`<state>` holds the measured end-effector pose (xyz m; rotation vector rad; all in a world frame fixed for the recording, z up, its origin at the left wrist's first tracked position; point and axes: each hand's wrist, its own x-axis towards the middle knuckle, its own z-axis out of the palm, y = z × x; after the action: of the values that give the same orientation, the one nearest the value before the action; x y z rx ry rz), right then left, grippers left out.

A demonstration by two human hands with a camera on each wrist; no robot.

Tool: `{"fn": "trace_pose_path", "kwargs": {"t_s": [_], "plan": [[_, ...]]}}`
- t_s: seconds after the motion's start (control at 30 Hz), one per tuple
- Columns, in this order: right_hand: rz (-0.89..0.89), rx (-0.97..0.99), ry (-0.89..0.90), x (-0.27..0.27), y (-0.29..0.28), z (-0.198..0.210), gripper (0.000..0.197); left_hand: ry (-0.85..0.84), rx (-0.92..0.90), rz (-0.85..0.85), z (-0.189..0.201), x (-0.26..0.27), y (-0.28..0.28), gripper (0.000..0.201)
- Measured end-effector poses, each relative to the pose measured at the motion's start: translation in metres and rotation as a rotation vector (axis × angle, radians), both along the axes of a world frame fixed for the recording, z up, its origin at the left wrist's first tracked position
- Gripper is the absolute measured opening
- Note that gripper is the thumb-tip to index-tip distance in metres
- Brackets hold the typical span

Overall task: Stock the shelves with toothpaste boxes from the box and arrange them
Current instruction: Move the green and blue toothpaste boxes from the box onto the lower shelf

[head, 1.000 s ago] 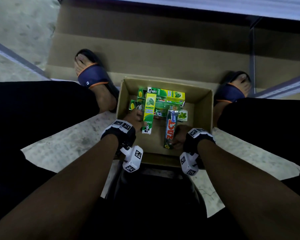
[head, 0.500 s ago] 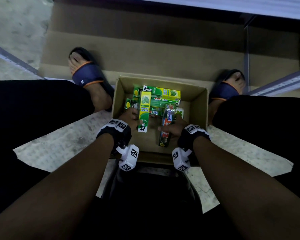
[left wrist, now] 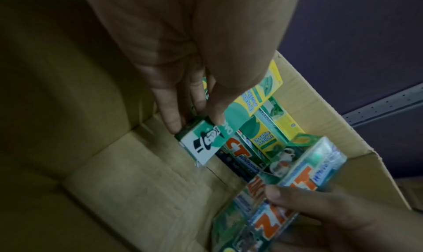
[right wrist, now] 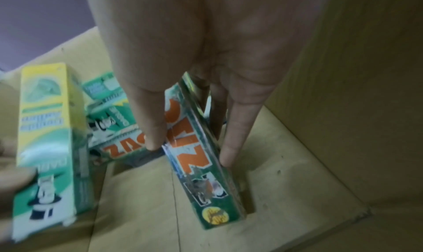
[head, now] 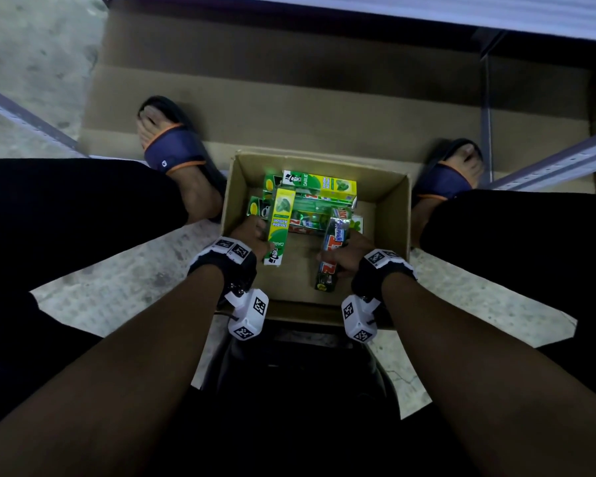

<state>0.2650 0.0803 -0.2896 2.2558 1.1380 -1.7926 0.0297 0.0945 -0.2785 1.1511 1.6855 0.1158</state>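
An open cardboard box (head: 394, 215) on the floor holds several toothpaste boxes. My left hand (head: 253, 235) grips a yellow-green toothpaste box (head: 280, 222) by its near end, thumb and fingers (left wrist: 171, 114) pinching its sides. My right hand (head: 346, 256) grips a dark green toothpaste box with orange letters (head: 331, 253), thumb on one face and fingers (right wrist: 231, 138) on the other. That dark green box (right wrist: 199, 161) stands tilted on its edge on the cardboard floor. More green and yellow toothpaste boxes (head: 319, 185) lie piled at the far side.
I crouch with a sandalled foot (head: 176, 149) left of the box and another foot (head: 451, 170) to its right. Flat cardboard (head: 289, 98) lies under the shelf (head: 427, 12) ahead. Metal shelf rails (head: 558, 163) run at both sides on the concrete floor.
Both hands have closed round their toothpaste boxes and raised them slightly. The right hand's thumb now wraps over the dark green box. The view shifted a little.
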Motion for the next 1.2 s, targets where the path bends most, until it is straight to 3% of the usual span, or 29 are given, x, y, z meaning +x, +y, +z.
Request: {"fn": "trace_pose_path", "kwargs": {"t_s": [0.37,0.53,0.7,0.9,1.07,1.2], "plan": [[-0.013,0.163,0.009,0.005,0.007,0.042,0.074,-0.052,0.101,-0.068,0.053,0.005,0.006,0.030],[-0.027,0.314,0.001,0.007,0.002,0.068,0.042,-0.085,0.146,-0.021,0.074,0.005,-0.001,0.035],[-0.063,0.305,-0.001,0.001,0.004,0.098,0.055,-0.107,0.221,0.004,0.089,0.001,-0.009,0.039],[-0.111,0.416,0.067,-0.001,0.002,0.130,0.023,-0.118,0.324,0.015,0.120,-0.001,-0.010,0.037],[-0.085,0.466,0.094,-0.004,0.004,0.169,0.040,-0.111,0.401,-0.003,0.153,-0.003,-0.013,0.036],[-0.079,0.542,0.132,-0.008,0.004,0.208,0.040,-0.141,0.447,0.031,0.181,-0.004,-0.011,0.035]]}}
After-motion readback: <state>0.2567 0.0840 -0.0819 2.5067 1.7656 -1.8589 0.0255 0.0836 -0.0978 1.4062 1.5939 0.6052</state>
